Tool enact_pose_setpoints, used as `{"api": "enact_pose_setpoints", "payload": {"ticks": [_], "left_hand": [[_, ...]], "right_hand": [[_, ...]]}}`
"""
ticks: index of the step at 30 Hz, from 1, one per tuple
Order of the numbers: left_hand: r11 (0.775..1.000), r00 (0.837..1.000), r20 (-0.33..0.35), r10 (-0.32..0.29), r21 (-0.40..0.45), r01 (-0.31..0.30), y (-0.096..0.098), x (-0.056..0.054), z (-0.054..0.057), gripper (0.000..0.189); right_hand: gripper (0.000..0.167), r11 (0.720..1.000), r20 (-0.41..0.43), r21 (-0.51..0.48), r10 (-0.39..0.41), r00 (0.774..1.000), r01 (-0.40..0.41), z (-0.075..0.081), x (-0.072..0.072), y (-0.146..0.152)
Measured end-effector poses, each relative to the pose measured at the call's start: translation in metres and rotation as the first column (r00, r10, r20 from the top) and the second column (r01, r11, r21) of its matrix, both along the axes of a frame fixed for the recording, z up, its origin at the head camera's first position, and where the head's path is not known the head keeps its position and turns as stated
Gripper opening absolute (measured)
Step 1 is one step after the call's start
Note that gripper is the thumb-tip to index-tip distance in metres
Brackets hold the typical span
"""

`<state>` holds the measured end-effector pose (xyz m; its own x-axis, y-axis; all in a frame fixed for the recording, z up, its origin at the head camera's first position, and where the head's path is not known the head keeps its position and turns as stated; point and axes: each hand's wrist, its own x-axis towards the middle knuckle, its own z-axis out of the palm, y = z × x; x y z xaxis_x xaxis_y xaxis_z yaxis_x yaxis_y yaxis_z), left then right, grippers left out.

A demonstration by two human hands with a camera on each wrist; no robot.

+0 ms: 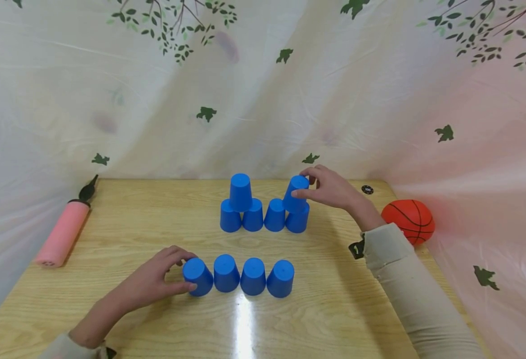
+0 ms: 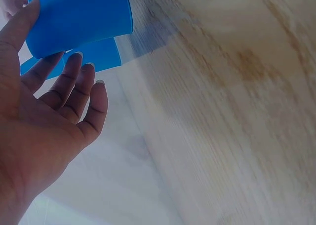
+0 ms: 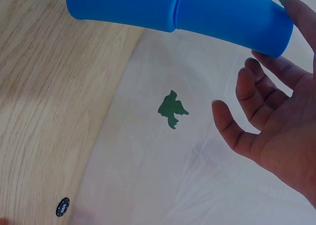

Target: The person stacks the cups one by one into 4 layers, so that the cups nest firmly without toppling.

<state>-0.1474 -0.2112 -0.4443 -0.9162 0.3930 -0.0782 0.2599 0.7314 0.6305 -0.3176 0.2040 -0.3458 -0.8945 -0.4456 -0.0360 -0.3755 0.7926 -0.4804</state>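
My right hand (image 1: 332, 188) pinches an upside-down blue cup (image 1: 295, 195) between thumb and fingers. That cup rests, slightly tilted, on two base cups at the right of the back group; the right wrist view shows it against a lower cup (image 3: 123, 7). Beside it, another upper cup (image 1: 240, 192) stands across the left pair of base cups (image 1: 230, 217). Nearer the front edge, my left hand (image 1: 152, 281) holds the leftmost blue cup (image 1: 197, 277) of a row, thumb on its near side and fingertips behind. To its right stand three more upside-down cups (image 1: 253, 277).
A pink hand pump (image 1: 64, 234) with a black nozzle lies on the table's left side. At the right edge, an orange basketball (image 1: 408, 222) sits beside my right forearm. A black chip (image 1: 368, 189) lies near the back edge, before a leaf-printed curtain (image 1: 254, 99).
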Motion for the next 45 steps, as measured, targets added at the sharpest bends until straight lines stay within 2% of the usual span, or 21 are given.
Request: {"api": "enact_pose_setpoints", "payload": {"ticks": [15, 24, 29, 37, 41, 45], "left_hand": [[0.999, 1.000, 0.005, -0.002, -0.033, 0.002, 0.002, -0.002, 0.005, 0.055], [0.999, 0.999, -0.026, -0.018, -0.052, 0.017, 0.002, -0.001, 0.005, 0.055], [0.999, 0.999, -0.033, -0.021, -0.040, 0.020, 0.003, 0.001, 0.008, 0.055], [0.999, 0.998, -0.062, 0.004, -0.051, -0.007, -0.003, 0.001, 0.016, 0.054], [0.998, 0.998, -0.063, 0.011, -0.055, -0.015, -0.005, 0.001, 0.019, 0.055], [0.998, 0.998, -0.067, 0.015, -0.058, -0.019, -0.007, -0.001, 0.022, 0.056]], "right_hand": [[0.075, 1.000, 0.012, -0.006, -0.009, 1.000, 0.009, -0.001, 0.002, 0.010], [0.076, 0.999, -0.021, -0.012, -0.035, 0.999, 0.034, 0.006, 0.016, 0.026], [0.073, 0.999, -0.049, -0.032, -0.046, 0.998, 0.044, 0.016, 0.032, 0.041], [0.068, 0.999, -0.162, -0.006, -0.048, 0.986, 0.048, 0.031, 0.074, 0.056], [0.066, 0.999, -0.166, -0.002, -0.032, 0.986, 0.032, 0.030, 0.094, 0.058], [0.063, 1.000, -0.151, 0.011, 0.004, 0.989, -0.003, 0.022, 0.108, 0.054]]}}
